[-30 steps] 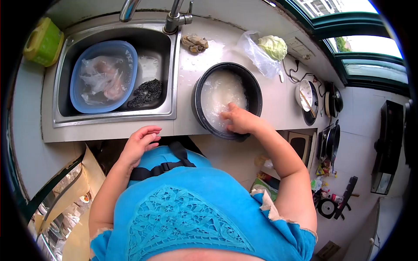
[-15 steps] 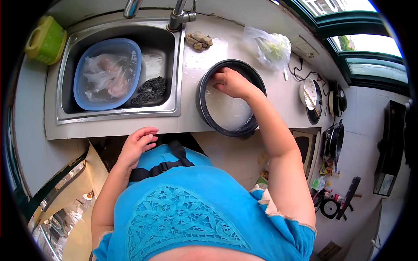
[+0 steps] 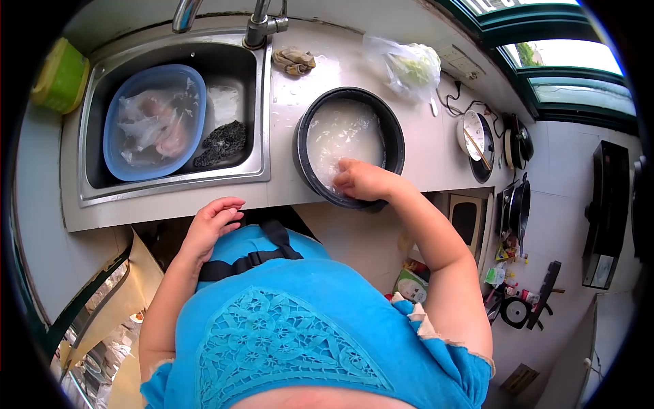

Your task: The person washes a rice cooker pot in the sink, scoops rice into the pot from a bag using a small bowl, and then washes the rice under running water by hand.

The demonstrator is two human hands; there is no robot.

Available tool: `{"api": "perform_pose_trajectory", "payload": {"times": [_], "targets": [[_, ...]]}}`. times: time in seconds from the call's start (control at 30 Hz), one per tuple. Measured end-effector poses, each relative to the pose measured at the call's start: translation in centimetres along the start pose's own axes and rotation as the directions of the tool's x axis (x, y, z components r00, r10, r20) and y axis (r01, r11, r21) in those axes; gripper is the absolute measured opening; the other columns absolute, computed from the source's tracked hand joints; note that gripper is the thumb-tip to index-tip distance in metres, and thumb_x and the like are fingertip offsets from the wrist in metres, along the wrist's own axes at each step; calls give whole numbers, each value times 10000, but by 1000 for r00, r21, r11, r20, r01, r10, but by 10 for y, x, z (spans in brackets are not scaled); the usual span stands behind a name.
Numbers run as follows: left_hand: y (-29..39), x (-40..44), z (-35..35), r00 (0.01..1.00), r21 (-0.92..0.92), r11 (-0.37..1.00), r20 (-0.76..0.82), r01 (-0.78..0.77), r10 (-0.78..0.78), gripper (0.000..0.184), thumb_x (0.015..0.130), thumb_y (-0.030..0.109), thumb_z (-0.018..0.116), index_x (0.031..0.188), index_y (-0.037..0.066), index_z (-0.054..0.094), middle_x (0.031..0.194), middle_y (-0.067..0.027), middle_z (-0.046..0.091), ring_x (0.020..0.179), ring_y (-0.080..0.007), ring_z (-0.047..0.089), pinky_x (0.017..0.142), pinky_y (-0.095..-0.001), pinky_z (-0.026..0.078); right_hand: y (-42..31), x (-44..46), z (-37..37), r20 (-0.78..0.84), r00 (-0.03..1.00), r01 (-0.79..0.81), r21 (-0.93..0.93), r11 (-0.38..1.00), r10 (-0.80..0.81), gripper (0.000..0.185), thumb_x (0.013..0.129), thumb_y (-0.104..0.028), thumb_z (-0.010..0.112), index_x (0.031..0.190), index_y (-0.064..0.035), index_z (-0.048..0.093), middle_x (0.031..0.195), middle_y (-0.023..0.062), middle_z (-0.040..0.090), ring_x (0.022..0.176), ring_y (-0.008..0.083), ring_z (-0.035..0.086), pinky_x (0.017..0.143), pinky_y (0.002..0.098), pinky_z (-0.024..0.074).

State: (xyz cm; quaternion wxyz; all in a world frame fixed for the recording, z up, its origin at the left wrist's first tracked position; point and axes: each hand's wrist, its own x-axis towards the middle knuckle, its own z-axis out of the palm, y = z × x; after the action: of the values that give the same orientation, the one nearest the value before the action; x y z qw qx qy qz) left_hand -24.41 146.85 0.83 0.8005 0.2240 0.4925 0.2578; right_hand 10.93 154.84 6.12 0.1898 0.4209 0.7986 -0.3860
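A round black pot (image 3: 396, 129) stands on the counter right of the sink, with cloudy whitish liquid (image 3: 346, 129) inside. Over its near rim reaches my right hand (image 3: 361, 181), its fingers bent down at the liquid's surface; the fingertips are partly hidden, and whether they hold anything cannot be made out. My left hand (image 3: 214, 221) hangs in front of the counter edge below the sink, empty, with its fingers loosely curved and somewhat apart.
The metal sink (image 3: 262, 146) holds a blue basin (image 3: 109, 140) with a bagged pale item and a dark scrubber (image 3: 223, 142). A crumpled cloth (image 3: 294, 61), bagged cabbage (image 3: 414, 68), white bowl (image 3: 471, 131) with chopsticks and green container (image 3: 63, 76) are around.
My right hand has moved from the pot's far left side back to its near side. My left hand stays in nearly the same place. The view has shifted slightly.
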Motion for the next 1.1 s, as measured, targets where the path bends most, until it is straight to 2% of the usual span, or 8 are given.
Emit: {"api": "perform_pose_trajectory", "payload": {"times": [0.1, 0.13, 0.23, 0.33, 0.57, 0.7, 0.83, 1.1], "targets": [[2, 0, 1, 1000, 5, 1000, 12, -1, 1, 268, 904, 139, 533, 1156, 53, 569, 1156, -56, 572, 1043, -180, 561, 880, -323, 475, 2, -7, -17, 173, 969, -180, -13, 984, 179, 253, 754, -97, 575, 976, -112, 694, 1074, 145, 559, 974, 299, 564, 860, 354, 455], [1, 1, 0, 1000, 8, 1000, 9, -1, 1, 269, 905, 139, 532, 1157, 53, 568, 1159, -56, 571, 1043, -180, 560, 880, -324, 475, 15, -8, -13, 102, 970, -220, -32, 975, 222, 246, 763, -110, 587, 972, -151, 711, 1000, 123, 565, 973, 277, 558, 876, 337, 445], [-1, -1, -2, 1000, 6, 1000, -3, 4, -4, 272, 905, 138, 530, 1161, 53, 565, 1165, -56, 566, 1044, -179, 559, 880, -326, 475, 21, -3, -34, -39, 933, -357, -199, 913, 357, 239, 793, -143, 536, 966, -96, 694, 1130, 166, 561, 970, 288, 590, 863, 364, 472], [-5, -5, -4, 1000, -14, 1000, -29, 5, -5, 278, 905, 135, 528, 1169, 53, 560, 1170, -58, 563, 1045, -179, 558, 881, -327, 474, 30, 21, -48, -163, 884, -466, -345, 815, 437, 299, 808, -163, 473, 969, -2, 667, 1053, 241, 578, 986, 332, 592, 894, 386, 468], [-12, -12, -12, 997, -49, 999, -79, -9, 5, 284, 900, 144, 535, 1167, 53, 564, 1156, -56, 567, 1033, -170, 558, 879, -316, 466, 13, 75, -44, -411, 872, -402, -295, 867, 265, 279, 825, -117, 467, 1037, 32, 571, 1062, 265, 512, 959, 372, 583, 812, 428, 501], [-11, -13, -10, 996, -49, 999, -85, -10, 5, 283, 899, 147, 538, 1164, 54, 568, 1148, -51, 570, 1031, -162, 555, 878, -313, 463, -31, 66, -38, -276, 954, -195, -263, 945, 120, 392, 731, -74, 597, 1110, 1, 526, 1156, 279, 447, 1002, 380, 550, 853, 430, 481], [-8, -8, -7, 998, -36, 999, -64, -9, 7, 283, 899, 149, 538, 1165, 60, 570, 1141, -46, 570, 1029, -158, 552, 876, -307, 463, -41, 43, -32, 0, 1000, 7, -110, 994, -7, 354, 761, -94, 612, 1109, -51, 569, 1200, 199, 456, 1046, 368, 529, 898, 398, 450], [1, 0, 1, 999, 21, 1000, -44, 10, -9, 275, 902, 152, 533, 1160, 69, 578, 1115, -42, 575, 1023, -150, 548, 875, -292, 462, 12, 6, -18, 275, 960, -103, 171, 980, 53, 426, 777, -30, 551, 1179, -159, 609, 1062, 120, 631, 968, 273, 595, 867, 344, 458]]}}
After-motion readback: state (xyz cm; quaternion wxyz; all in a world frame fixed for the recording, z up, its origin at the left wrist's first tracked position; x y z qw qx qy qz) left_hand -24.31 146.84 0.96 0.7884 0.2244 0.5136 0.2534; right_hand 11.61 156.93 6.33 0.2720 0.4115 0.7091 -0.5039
